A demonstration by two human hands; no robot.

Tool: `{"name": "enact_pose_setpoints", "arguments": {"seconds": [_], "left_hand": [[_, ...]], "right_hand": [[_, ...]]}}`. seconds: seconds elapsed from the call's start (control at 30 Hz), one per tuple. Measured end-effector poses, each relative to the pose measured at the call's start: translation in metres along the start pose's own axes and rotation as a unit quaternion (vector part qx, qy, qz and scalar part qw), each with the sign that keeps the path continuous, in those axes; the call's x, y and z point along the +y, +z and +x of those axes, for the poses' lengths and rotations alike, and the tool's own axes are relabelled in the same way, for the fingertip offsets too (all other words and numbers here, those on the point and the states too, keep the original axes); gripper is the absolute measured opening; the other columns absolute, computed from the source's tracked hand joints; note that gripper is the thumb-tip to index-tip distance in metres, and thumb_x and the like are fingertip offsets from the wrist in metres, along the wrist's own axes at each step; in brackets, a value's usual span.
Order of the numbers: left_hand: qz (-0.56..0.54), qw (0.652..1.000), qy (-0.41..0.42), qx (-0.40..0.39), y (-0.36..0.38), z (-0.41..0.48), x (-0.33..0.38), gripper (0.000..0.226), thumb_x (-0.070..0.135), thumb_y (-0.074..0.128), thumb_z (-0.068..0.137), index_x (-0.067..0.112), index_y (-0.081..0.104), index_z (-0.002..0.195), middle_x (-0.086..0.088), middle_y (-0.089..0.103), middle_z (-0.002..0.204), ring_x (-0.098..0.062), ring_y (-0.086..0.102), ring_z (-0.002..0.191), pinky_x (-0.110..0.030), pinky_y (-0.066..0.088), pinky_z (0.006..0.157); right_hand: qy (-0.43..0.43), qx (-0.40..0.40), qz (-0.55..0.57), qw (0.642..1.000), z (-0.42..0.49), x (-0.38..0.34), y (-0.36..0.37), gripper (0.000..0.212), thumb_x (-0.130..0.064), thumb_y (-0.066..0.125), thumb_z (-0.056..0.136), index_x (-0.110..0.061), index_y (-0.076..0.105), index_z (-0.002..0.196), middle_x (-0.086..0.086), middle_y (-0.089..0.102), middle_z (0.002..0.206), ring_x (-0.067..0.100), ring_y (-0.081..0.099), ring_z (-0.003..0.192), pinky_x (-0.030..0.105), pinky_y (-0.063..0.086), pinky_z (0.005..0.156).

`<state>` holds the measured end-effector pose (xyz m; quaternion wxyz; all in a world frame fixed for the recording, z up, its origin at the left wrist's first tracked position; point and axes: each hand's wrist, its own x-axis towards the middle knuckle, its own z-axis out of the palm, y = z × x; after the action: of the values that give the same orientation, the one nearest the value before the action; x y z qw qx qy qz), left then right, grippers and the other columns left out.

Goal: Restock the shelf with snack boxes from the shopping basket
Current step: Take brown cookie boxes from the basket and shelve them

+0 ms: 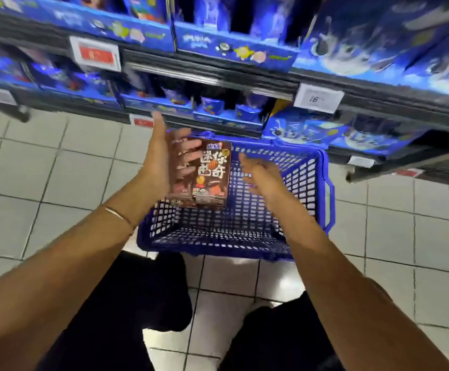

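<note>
**A:** Left hand status?

**B:** Left hand (pixel 161 159) grips the snack box (pixel 212 172). Palm is on its left side, fingers (pixel 187 153) curled across the left face. Thin bracelet (pixel 119 216) on that wrist.

**A:** One box or two?

**B:** Cannot tell, too much motion blur. It's a brown carton with big white lettering on the front, held roughly upright with a slight tilt. Could be one box showing two faces.

**A:** Right hand?

**B:** Right hand (pixel 261 174) holds nothing. Fingers are straight and spread, palm turned toward the box. It sits just beside the box's right edge with a narrow gap showing.

**A:** Box position relative to the basket?

**B:** In the air over the far-left part of the shopping basket (pixel 328 202), below the shelf fronts. Basket is blue plastic mesh and stands on the white tiled floor (pixel 57 183). Its far rim is close under the lowest shelf.

**A:** Shelf?

**B:** Shelf unit (pixel 218 76) is straight ahead, several tiers. Small blue packs (pixel 247 113) stand in trays just behind the basket, larger blue packs (pixel 378 49) at upper right. White price tag (pixel 318 99) reads 16. Red tag (pixel 97 54) at upper left is unreadable. Everything up there is blurred.

**A:** Bottom of frame?

**B:** Black trousers (pixel 143 303), legs apart, floor tiles visible between them.
</note>
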<state>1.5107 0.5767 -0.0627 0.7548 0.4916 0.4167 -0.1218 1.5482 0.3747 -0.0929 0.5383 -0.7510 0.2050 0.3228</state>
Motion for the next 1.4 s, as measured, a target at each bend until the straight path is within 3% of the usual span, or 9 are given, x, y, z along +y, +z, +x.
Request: {"name": "enact_pose_setpoints", "arguments": {"seconds": [0.1, 0.27, 0.47, 0.57, 0.7, 0.93, 1.07, 1.27, 1.4], "left_hand": [[-0.016, 1.000, 0.023, 0.006, -0.007, 0.042, -0.015, 0.085, 0.088, 0.016, 0.093, 0.024, 0.068, 0.113, -0.006, 0.077, 0.120, -0.026, 0.073, 0.111, -0.038, 0.051, 0.088], [-0.015, 0.999, 0.043, 0.029, -0.015, 0.059, -0.035, 0.099, 0.094, 0.016, 0.088, 0.019, 0.064, 0.131, -0.012, 0.075, 0.126, -0.032, 0.071, 0.116, -0.047, 0.045, 0.110], [-0.013, 0.998, 0.035, 0.053, -0.008, 0.032, -0.041, 0.099, 0.094, 0.017, 0.087, 0.017, 0.066, 0.124, -0.010, 0.077, 0.123, -0.029, 0.073, 0.113, -0.045, 0.047, 0.110], [-0.013, 0.997, 0.045, 0.053, -0.011, 0.027, -0.041, 0.098, 0.093, 0.015, 0.088, 0.017, 0.069, 0.120, -0.010, 0.078, 0.120, -0.029, 0.073, 0.112, -0.044, 0.050, 0.105], [-0.026, 0.996, 0.058, 0.056, -0.011, 0.025, -0.038, 0.091, 0.091, 0.013, 0.090, 0.020, 0.068, 0.108, -0.010, 0.077, 0.119, -0.026, 0.073, 0.104, -0.039, 0.051, 0.090], [-0.014, 0.999, 0.027, 0.022, -0.001, 0.020, -0.048, 0.091, 0.092, 0.023, 0.089, 0.016, 0.069, 0.108, -0.004, 0.074, 0.095, -0.025, 0.070, 0.078, -0.035, 0.055, 0.075], [-0.024, 0.999, 0.038, -0.031, 0.007, 0.010, -0.045, 0.088, 0.086, 0.027, 0.094, 0.015, 0.079, 0.103, -0.014, 0.081, 0.103, -0.031, 0.081, 0.087, -0.044, 0.066, 0.066], [-0.103, 0.992, 0.067, 0.010, -0.013, 0.001, -0.033, 0.080, 0.080, 0.027, 0.099, 0.017, 0.077, 0.102, -0.013, 0.081, 0.103, -0.031, 0.080, 0.085, -0.046, 0.066, 0.070], [-0.148, 0.984, 0.096, 0.022, -0.024, -0.007, -0.023, 0.078, 0.077, 0.027, 0.100, 0.017, 0.076, 0.102, -0.011, 0.082, 0.096, -0.029, 0.080, 0.077, -0.047, 0.066, 0.067]], "right_hand": [[-0.043, -0.019, -0.002, 0.999, 0.051, 0.026, 0.021, 0.043, -0.045, 0.069, 0.093, -0.003, 0.063, 0.098, 0.027, 0.068, 0.106, 0.030, 0.066, 0.097, 0.042, 0.049, 0.090], [-0.096, -0.016, -0.001, 0.995, 0.091, 0.060, 0.044, 0.045, -0.054, 0.077, 0.083, -0.024, 0.045, 0.071, -0.022, 0.051, 0.050, -0.004, 0.050, 0.047, 0.018, 0.038, 0.050], [-0.087, -0.036, -0.023, 0.995, 0.077, 0.067, 0.047, 0.032, -0.047, 0.073, 0.090, -0.027, 0.049, 0.083, 0.018, 0.065, 0.105, 0.023, 0.064, 0.087, 0.058, 0.054, 0.091], [-0.090, -0.026, -0.034, 0.995, 0.070, 0.064, 0.040, 0.044, -0.039, 0.071, 0.094, -0.002, 0.055, 0.112, 0.031, 0.057, 0.128, 0.037, 0.061, 0.110, 0.066, 0.053, 0.091], [-0.120, -0.018, -0.029, 0.992, 0.059, 0.062, 0.019, 0.024, -0.034, 0.070, 0.096, -0.013, 0.059, 0.089, 0.027, 0.067, 0.116, 0.043, 0.067, 0.107, 0.060, 0.056, 0.085], [-0.201, -0.076, 0.021, 0.976, 0.021, 0.026, -0.003, 0.016, -0.038, 0.067, 0.097, -0.024, 0.069, 0.089, -0.008, 0.079, 0.090, 0.010, 0.076, 0.082, 0.027, 0.058, 0.066], [-0.234, -0.113, -0.025, 0.965, -0.003, 0.005, 0.019, 0.026, -0.041, 0.069, 0.095, -0.017, 0.070, 0.104, 0.000, 0.079, 0.100, 0.017, 0.076, 0.091, 0.044, 0.061, 0.087], [-0.204, -0.103, 0.029, 0.973, 0.006, -0.005, 0.041, 0.050, -0.066, 0.058, 0.091, -0.020, 0.072, 0.104, -0.004, 0.079, 0.097, 0.021, 0.076, 0.094, 0.041, 0.059, 0.082], [-0.166, -0.046, -0.026, 0.985, 0.040, 0.013, 0.073, 0.036, -0.045, 0.057, 0.099, -0.012, 0.062, 0.085, 0.018, 0.073, 0.102, 0.038, 0.068, 0.101, 0.056, 0.053, 0.096]]}}
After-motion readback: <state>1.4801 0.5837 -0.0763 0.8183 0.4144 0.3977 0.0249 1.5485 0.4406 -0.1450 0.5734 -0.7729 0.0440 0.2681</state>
